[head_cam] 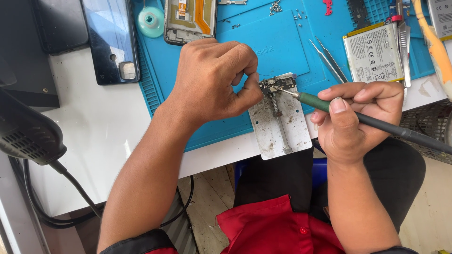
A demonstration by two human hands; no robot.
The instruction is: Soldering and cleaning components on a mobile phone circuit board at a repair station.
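My right hand [354, 120] grips a soldering iron [314, 101] with a green and black handle, its tip touching a small circuit board [275, 85]. The board is clamped at the top of a grey metal holder plate [278, 127] that lies across the edge of the blue mat [273, 42]. My left hand [212, 77] is curled, its thumb and forefinger pinched against the left end of the small board; whether they hold something thin there is hidden.
On the blue mat lie tweezers [328, 59], a phone battery [373, 52], an opened phone frame [190, 19], a teal round disc [150, 21] and loose screws [275, 6]. A dark phone back cover [110, 40] rests on the white table [94, 136]. A black device with cable [26, 134] sits left.
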